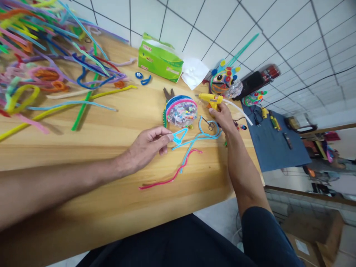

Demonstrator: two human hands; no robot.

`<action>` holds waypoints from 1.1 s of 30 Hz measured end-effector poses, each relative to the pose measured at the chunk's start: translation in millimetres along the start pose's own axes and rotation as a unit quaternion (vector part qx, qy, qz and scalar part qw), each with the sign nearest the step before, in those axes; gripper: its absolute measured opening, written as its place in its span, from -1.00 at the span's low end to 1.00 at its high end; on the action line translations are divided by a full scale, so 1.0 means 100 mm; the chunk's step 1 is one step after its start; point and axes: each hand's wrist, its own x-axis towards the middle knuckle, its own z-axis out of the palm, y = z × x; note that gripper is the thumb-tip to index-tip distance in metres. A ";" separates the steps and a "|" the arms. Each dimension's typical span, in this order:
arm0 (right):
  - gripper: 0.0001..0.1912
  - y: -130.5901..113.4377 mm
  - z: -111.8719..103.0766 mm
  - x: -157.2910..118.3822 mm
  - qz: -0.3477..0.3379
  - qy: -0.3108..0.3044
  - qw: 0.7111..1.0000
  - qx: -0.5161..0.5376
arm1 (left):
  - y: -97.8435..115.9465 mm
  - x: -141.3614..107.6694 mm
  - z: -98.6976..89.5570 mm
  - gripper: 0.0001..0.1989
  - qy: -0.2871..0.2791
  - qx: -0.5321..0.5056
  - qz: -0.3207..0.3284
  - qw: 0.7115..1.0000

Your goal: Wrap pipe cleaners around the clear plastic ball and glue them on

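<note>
Between the thumb and fingers of my left hand [151, 146] is a light blue pipe cleaner [180, 136] bent into a small triangle. My right hand [224, 118] is closed around a yellow glue gun [211, 99] whose nozzle points left; a white glue stick trails from its back. Just beyond my left hand sits a round clear ornament [182, 113] with pink and blue bands and colourful bits. Loose light blue pipe cleaners [198, 138] curl between my hands, partly over scissors [210, 125]. Closer to me lies a wavy red pipe cleaner [175, 176].
A heap of coloured pipe cleaners [44, 55] covers the back left. Along the tiled wall stand a green tissue pack [160, 57], a white tissue [194, 72] and a decorated figure [221, 81]. Pliers [168, 93] lie behind the ornament. A blue mat [280, 137] is to the right.
</note>
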 end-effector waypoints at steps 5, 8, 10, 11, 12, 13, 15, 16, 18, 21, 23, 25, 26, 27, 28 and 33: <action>-0.59 -0.10 -0.24 -0.70 -0.017 0.132 0.989 -0.057 | 0.02 -0.01 0.00 -0.70 0.011 0.030 0.000 0.999; -0.80 -0.36 -0.24 -1.17 -0.109 0.092 0.988 -0.055 | 0.05 -0.04 0.00 -0.71 0.012 0.057 -0.002 0.998; -0.88 -0.56 -0.14 -1.37 -0.179 0.016 0.982 -0.051 | 0.08 -0.06 -0.01 -0.71 0.012 0.066 0.002 0.998; -0.90 -0.65 -0.06 -1.43 -0.204 -0.019 0.977 -0.052 | 0.10 -0.07 -0.01 -0.71 0.015 0.068 0.003 0.998; -0.90 -0.73 0.02 -1.46 -0.223 -0.049 0.972 -0.054 | 0.11 -0.08 -0.01 -0.71 0.019 0.067 0.002 0.998; -0.89 -0.79 0.11 -1.47 -0.238 -0.075 0.966 -0.060 | 0.12 -0.08 -0.01 -0.71 0.025 0.063 -0.001 0.998; -0.88 -0.86 0.26 -1.45 -0.267 -0.105 0.955 -0.077 | 0.15 -0.07 0.00 -0.70 0.035 0.054 -0.011 0.998; -0.87 -0.87 0.32 -1.43 -0.278 -0.113 0.950 -0.088 | 0.16 -0.07 0.00 -0.70 0.036 0.054 -0.018 0.998; -0.81 -0.87 0.39 -1.39 -0.294 -0.119 0.942 -0.108 | 0.21 -0.06 0.00 -0.70 0.037 0.067 -0.031 0.997; -0.77 -0.81 0.35 -1.35 -0.294 -0.127 0.941 -0.107 | 0.28 -0.05 -0.01 -0.70 0.023 0.118 -0.046 0.992; -0.80 -0.75 0.24 -1.34 -0.281 -0.135 0.947 -0.080 | 0.31 -0.04 -0.02 -0.70 0.008 0.152 -0.056 0.987; -0.81 -0.71 0.10 -1.35 -0.262 -0.137 0.955 -0.035 | 0.31 -0.04 -0.04 -0.71 -0.005 0.187 -0.073 0.980; -0.83 -0.69 0.04 -1.36 -0.249 -0.133 0.959 -0.008 | 0.29 -0.03 -0.05 -0.71 -0.010 0.210 -0.082 0.974; -0.84 -0.69 -0.01 -1.36 -0.234 -0.122 0.964 0.019 | 0.28 -0.02 -0.06 -0.71 -0.018 0.237 -0.089 0.967; -0.85 -0.68 -0.04 -1.37 -0.217 -0.105 0.969 0.044 | 0.26 -0.01 -0.06 -0.71 -0.029 0.265 -0.093 0.959; -0.65 -0.72 -0.09 -1.39 -0.156 0.022 0.976 0.152 | 0.29 0.02 -0.10 -0.74 -0.064 0.377 -0.065 0.922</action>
